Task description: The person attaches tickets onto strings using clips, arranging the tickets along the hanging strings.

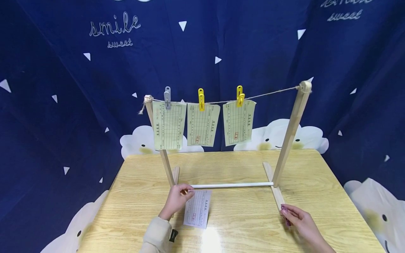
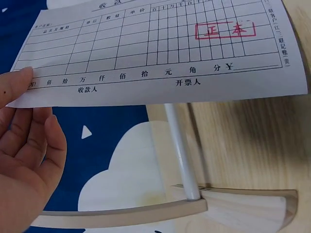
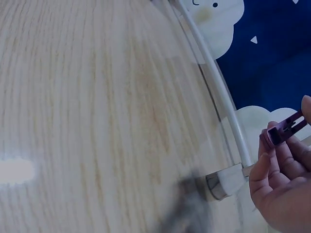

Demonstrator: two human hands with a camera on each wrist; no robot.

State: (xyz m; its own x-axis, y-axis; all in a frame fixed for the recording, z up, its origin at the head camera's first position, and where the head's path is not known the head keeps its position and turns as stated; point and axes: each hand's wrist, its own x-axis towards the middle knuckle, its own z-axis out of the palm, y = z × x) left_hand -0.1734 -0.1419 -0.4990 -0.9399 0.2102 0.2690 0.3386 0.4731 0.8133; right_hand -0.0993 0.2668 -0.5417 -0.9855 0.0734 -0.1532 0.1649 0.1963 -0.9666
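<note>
My left hand (image 1: 176, 199) pinches a white printed receipt slip (image 1: 197, 211) by one corner, above the table, just in front of the stand's left foot. In the left wrist view the slip's red stamp (image 2: 225, 30) and ruled lines show. At the right, my right hand (image 1: 300, 223) holds a purple clothespin (image 3: 286, 128) between thumb and fingers, near the stand's right foot (image 1: 277, 196). Three slips hang from the string (image 1: 272, 93): the left slip (image 1: 169, 130) under a grey clothespin (image 1: 167, 97), the other two under yellow clothespins (image 1: 201, 100).
The wooden stand has a left post (image 1: 166, 167), a taller-looking right post (image 1: 291, 135) and a white crossbar (image 1: 232, 185) low between them. It stands on a wood-grain table (image 1: 234, 218). Behind hangs a dark blue curtain (image 1: 202, 52) with white clouds.
</note>
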